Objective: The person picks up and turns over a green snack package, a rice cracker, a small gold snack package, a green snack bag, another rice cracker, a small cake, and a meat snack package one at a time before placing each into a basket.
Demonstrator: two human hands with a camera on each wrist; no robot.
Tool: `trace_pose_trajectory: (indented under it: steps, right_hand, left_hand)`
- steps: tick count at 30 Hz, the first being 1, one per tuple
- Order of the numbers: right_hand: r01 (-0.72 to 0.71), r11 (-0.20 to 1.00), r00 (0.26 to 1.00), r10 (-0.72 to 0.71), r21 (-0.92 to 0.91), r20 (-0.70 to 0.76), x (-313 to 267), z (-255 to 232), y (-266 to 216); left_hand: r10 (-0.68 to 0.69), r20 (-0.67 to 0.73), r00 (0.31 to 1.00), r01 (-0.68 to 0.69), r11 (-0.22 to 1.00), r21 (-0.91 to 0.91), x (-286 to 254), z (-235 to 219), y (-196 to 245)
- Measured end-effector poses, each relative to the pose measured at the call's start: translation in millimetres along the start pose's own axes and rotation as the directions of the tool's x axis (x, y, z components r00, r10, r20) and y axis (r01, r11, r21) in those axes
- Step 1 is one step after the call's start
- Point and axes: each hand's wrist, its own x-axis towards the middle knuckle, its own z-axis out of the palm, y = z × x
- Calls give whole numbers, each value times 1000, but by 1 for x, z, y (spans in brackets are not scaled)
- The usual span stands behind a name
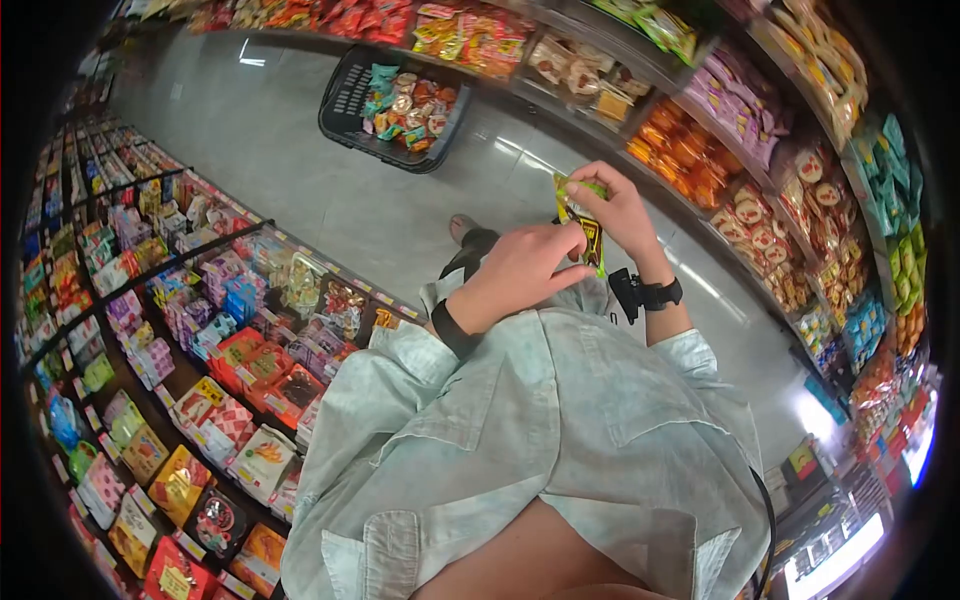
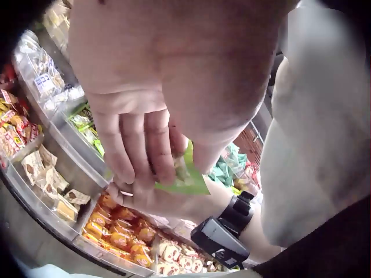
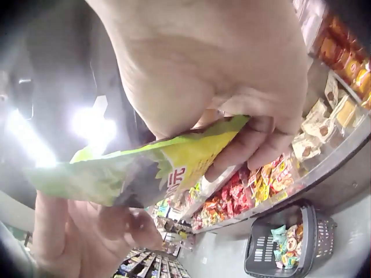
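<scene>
A green and yellow snack packet [image 1: 591, 238] with dark print is held in front of the body, between the two hands. My right hand [image 1: 622, 212] grips its far end, thumb on one face and fingers curled behind, as the right wrist view also shows. My left hand [image 1: 515, 272] is at the nearer part of the packet, fingers bent over it. In the left wrist view, the green end of the packet [image 2: 197, 180] shows between the left thumb and fingers. From the right wrist, the packet [image 3: 130, 174] looks sealed along its visible long edge, and the left fingers [image 3: 119, 223] are just below it.
A dark shopping basket [image 1: 345, 100] with several wrapped snacks stands on the grey floor [image 1: 260, 130] ahead. Bins of wrapped snacks [image 1: 675, 150] curve along the right and front. On the left runs a low shelf of boxed and bagged goods [image 1: 225, 415].
</scene>
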Motion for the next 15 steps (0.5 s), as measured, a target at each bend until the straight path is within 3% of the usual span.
trace_pose_trajectory:
  steps: [4,8,15]
  right_hand:
    - [-1,975,992,30,-223,126,15,91,-17]
    - [-37,969,949,111,-245,296,31,182,-21]
    - [129,861,878,132,-492,461,81,243,-47]
  left_hand:
    - [-81,5,997,81,997,-19,-60,-56,-39]
    - [-179,65,982,185,978,-92,-109,-107,-80]
    - [-220,38,975,222,973,-68,-141,-146,-129]
